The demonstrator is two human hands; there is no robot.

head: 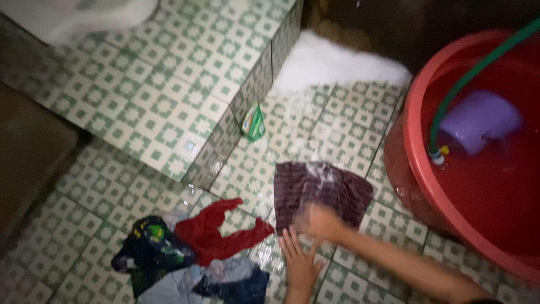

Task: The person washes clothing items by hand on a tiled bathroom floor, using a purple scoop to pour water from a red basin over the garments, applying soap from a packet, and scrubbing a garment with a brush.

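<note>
Both my hands are down on the wet tiled floor [349, 118], pressing at the near edge of a dark maroon checked cloth [323, 191] that lies spread flat and soapy. My left hand [300, 260] rests open, fingers splayed, palm to the tiles just beside the cloth's near left corner. My right hand [323, 222] sits on the cloth's near edge — it is blurred, so I cannot tell whether it is flat or gripping the fabric.

Left of the cloth, nearly touching it, lies a red garment [216, 233], and beyond that a heap of dark and bluish clothes [169, 262]. Right of the cloth stands a big red tub [416, 152] full of water, with a green hose [461, 84] dipping in and a purple scoop [481, 121] floating. Beyond the cloth a small green sachet [253, 123] leans against a raised tiled step [163, 84], and white foam [332, 62] spreads further off.
</note>
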